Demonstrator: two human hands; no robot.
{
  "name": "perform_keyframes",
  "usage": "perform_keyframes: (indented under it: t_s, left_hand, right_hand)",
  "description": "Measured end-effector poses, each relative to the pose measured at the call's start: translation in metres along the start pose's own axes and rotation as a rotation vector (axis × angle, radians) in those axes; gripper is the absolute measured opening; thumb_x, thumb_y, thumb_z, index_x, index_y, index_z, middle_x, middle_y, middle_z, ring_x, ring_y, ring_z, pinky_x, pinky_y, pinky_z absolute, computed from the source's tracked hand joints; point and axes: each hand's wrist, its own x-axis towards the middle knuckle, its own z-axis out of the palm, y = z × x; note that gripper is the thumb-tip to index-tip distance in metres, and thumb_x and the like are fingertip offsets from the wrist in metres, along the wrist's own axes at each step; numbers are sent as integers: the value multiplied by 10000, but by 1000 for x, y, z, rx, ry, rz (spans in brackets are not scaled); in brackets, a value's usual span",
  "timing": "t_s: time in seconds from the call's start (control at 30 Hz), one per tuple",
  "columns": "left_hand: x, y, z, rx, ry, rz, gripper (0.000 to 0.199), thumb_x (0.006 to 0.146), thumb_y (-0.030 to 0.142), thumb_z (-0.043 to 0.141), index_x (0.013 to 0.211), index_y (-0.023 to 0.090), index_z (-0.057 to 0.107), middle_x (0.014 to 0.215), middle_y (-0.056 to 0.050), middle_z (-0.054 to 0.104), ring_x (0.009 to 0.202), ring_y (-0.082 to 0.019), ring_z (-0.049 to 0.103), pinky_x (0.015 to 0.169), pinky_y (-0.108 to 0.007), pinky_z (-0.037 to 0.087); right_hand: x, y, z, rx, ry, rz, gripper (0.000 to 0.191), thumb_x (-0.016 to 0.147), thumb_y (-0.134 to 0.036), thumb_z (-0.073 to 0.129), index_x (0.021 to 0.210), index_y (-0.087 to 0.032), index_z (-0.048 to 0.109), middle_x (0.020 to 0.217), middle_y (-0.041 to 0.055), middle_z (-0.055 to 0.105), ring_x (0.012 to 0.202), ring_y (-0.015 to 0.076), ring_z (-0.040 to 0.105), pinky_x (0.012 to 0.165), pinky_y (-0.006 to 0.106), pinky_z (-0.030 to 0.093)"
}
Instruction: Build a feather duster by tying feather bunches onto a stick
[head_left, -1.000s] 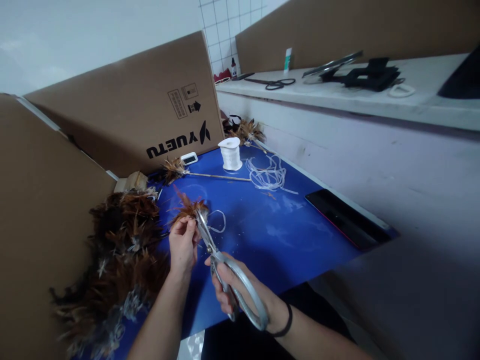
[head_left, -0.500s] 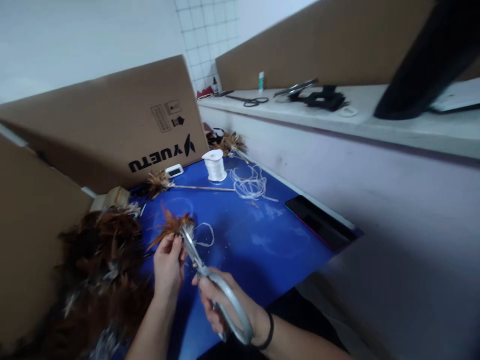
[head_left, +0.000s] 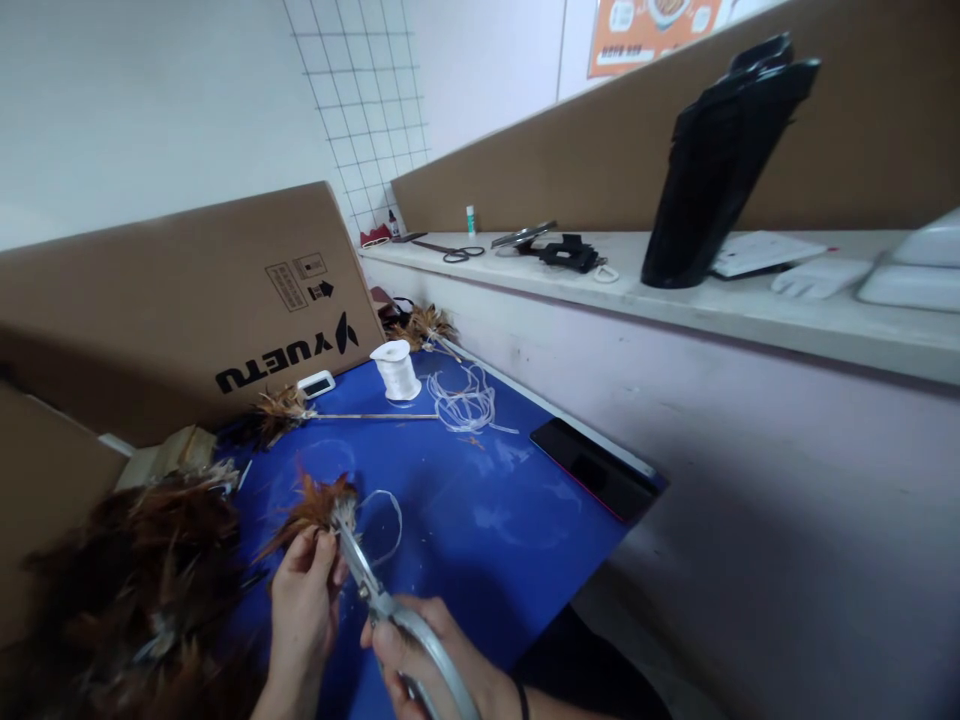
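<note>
blue tabletop (head_left: 480, 530) — metal scissors (head_left: 365, 583) touch wispy feathers (head_left: 315, 507).

The cardboard panel (head_left: 161, 300) along the far left edge of the table (head_left: 457, 510) bore the brand name YUETU (head_left: 279, 361) in black capitals, upside down near the panel's lower edge, with a black leaf-like mark (head_left: 346, 334) at its right end. Above stood an arrow sign (head_left: 322, 290) and a framed text block (head_left: 286, 287) too small to read. The orange poster's (head_left: 622, 35) characters were too blurred to make out.
</note>
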Motion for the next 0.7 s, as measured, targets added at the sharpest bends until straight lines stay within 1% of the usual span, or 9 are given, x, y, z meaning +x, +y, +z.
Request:
perform_keyframes:
  t_s: [0.1,0.17,0.3,0.37,0.43,0.5,0.53,0.6,0.7]
  left_hand:
    - [0,0,0,-7,-4,-16,392,537,344,815,707,157,516,520,87,436,416,-18,375,409,-120,308]
    - [1,0,-1,-12,-8,-17,386,545,341,812,706,158,513,518,86,435,416,-19,373,411,-121,307]
    - [2,0,-3,-42,-37,6,358,586,326,793,689,156,495,532,78,449,429,-19,376,438,-128,329]
    - [3,1,-4,-54,-57,8,346,620,324,773,673,155,476,543,70,460,431,-18,374,443,-133,336]
    - [4,3,-5,-62,-58,6,343,638,323,760,674,155,463,599,54,510,429,-16,374,417,-134,314]
    - [5,5,-5,-82,-50,8,347,636,320,761,691,159,459,689,32,564,431,-16,382,386,-137,284]
    - [5,6,-5,-96,-43,14,350,630,318,765,701,162,460,726,23,582,432,-17,387,377,-138,275]
    - [6,8,-4,-119,-32,19,354,618,315,772,718,166,467,740,13,597,431,-22,392,371,-140,277]
    - [6,10,-3,-134,-26,19,355,600,309,783,730,166,486,695,12,597,422,-24,384,370,-138,282]
  right_hand:
    - [-1,0,-1,-36,9,-12,658,637,-734,544,886,-125,537,449,-70,426,322,27,371,305,131,288]
    - [-1,-3,0,-29,6,10,659,634,-735,548,889,-128,534,446,-75,417,319,26,365,303,131,280]
    - [-3,-14,-1,-4,13,107,649,633,-725,568,933,-152,522,494,-82,415,328,28,361,315,142,296]
    - [-5,-22,-6,-80,37,162,574,678,-661,586,972,-172,522,519,-79,428,347,40,377,339,158,314]
    - [-8,-31,-12,-291,102,116,433,708,-523,634,964,-184,551,551,-65,469,408,56,422,405,175,344]
    - [-12,-41,-21,-580,207,-15,313,712,-384,655,953,-197,585,599,-49,529,499,71,474,486,182,360]
    - [-13,-46,-26,-721,254,-78,283,719,-336,644,967,-209,595,635,-41,564,546,79,499,524,183,363]
    - [-15,-57,-35,-960,320,-150,295,748,-284,594,1039,-239,585,719,-25,626,632,104,555,589,194,376]
    - [-12,-68,-49,-1274,386,-161,338,769,-253,542,1106,-250,555,858,18,674,782,164,622,687,229,395]
